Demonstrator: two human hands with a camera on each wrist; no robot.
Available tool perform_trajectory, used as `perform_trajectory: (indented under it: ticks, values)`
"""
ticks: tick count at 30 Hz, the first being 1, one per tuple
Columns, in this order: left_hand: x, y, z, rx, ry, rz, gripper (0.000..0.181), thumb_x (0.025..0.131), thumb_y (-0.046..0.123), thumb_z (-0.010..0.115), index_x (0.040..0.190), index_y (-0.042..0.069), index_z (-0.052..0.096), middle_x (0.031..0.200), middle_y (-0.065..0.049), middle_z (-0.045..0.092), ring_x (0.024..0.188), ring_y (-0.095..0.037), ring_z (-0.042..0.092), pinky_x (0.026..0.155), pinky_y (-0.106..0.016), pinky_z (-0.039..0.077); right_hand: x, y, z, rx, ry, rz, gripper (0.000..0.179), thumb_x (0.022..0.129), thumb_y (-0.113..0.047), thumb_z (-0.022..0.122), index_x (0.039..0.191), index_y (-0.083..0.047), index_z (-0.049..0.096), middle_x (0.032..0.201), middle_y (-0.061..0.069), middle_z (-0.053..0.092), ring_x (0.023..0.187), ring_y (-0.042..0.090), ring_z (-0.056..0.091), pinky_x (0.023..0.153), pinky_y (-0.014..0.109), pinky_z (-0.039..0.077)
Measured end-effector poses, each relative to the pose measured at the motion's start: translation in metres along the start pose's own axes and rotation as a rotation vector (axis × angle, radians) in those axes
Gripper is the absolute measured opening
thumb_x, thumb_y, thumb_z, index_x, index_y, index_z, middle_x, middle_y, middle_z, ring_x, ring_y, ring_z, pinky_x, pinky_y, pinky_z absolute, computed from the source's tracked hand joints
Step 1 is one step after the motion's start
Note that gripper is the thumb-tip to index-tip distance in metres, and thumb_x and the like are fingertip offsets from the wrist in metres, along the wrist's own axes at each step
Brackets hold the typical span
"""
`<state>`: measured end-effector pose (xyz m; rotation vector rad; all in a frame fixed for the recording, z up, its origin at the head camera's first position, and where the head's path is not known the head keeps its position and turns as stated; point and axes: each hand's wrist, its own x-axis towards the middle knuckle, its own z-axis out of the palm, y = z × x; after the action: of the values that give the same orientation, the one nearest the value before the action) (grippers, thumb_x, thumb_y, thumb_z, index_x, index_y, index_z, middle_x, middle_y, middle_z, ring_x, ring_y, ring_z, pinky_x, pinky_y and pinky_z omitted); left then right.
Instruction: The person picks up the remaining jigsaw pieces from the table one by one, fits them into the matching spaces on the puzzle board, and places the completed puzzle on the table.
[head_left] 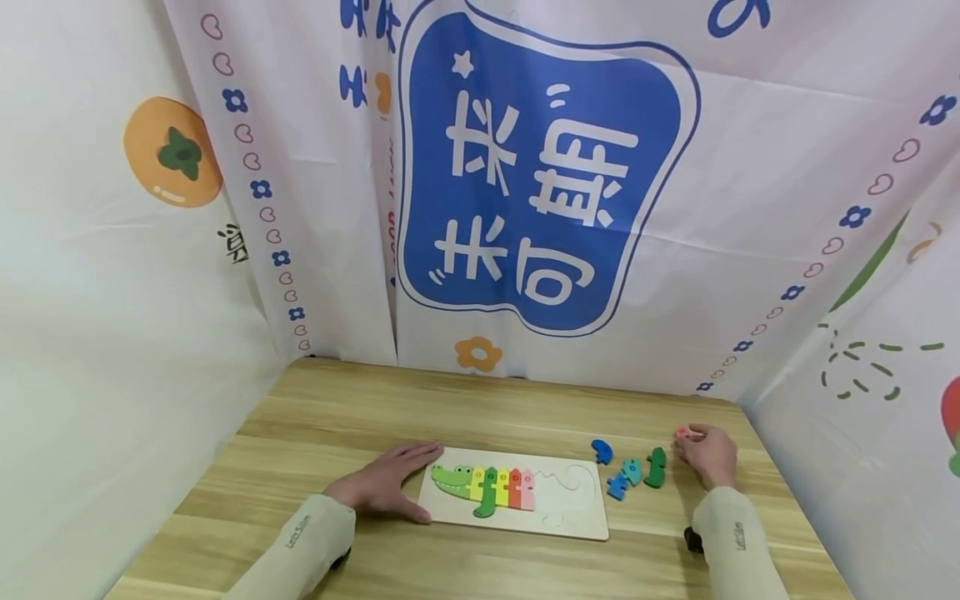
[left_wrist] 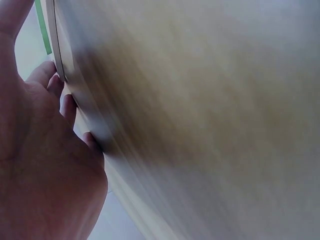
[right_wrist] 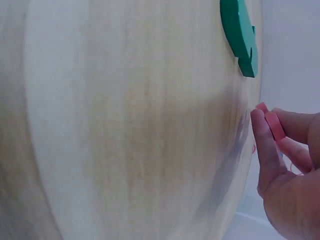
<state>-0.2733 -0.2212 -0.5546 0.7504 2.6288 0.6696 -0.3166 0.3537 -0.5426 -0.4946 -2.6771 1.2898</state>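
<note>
A pale wooden puzzle board [head_left: 570, 525] lies on the table with a crocodile half filled in: green head, then yellow, green, red and pink pieces. My left hand [head_left: 386, 483] rests at the board's left end, thumb and fingers spread along its corners. At the table's right side my right hand [head_left: 708, 454] pinches a small pink puzzle piece [right_wrist: 275, 125] between thumb and fingers. Left of that hand lies a dark green puzzle piece [head_left: 656, 467]. Beside it are a teal piece [head_left: 631, 472], a blue piece [head_left: 617, 487] and a curved dark blue piece [head_left: 602, 452].
The wood-grain table [head_left: 360, 392] reaches back to a white printed curtain [head_left: 330, 250]. More white cloth hangs at the left and right sides. The loose pieces lie between the board's right end and my right hand.
</note>
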Motion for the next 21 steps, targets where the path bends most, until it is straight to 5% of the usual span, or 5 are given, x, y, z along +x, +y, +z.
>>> perform_trajectory:
  ticks: [7,12,21]
  values:
    - [0.001,-0.001,0.001,0.011,0.002,-0.002,0.111,0.077,0.067,0.082,0.165,0.026,0.029,0.173,-0.001,0.024,0.158,-0.037,0.020,0.121,-0.067,0.025,-0.002,-0.005,-0.001,0.187,-0.111,0.015,0.054,0.101,-0.005,0.063,0.153,0.000,0.048,0.122,0.027,0.058,0.087,0.022,0.071,0.076,0.034,0.064]
    - [0.000,-0.001,0.002,0.005,0.010,0.002,0.111,0.077,0.066,0.083,0.165,0.026,0.029,0.173,-0.001,0.024,0.158,-0.037,0.020,0.121,-0.068,0.025,-0.004,-0.011,0.002,0.284,-0.188,0.020,0.056,0.101,0.000,0.062,0.154,-0.001,0.044,0.126,0.024,0.054,0.092,0.019,0.069,0.083,0.039,0.064]
    - [0.000,-0.001,0.001,0.005,0.006,-0.005,0.111,0.077,0.066,0.082,0.165,0.027,0.029,0.173,0.001,0.024,0.158,-0.037,0.019,0.121,-0.067,0.024,-0.012,-0.024,0.014,0.309,-0.234,-0.053,0.055,0.101,-0.007,0.066,0.150,-0.002,0.042,0.119,0.018,0.062,0.084,0.012,0.071,0.078,0.034,0.064]
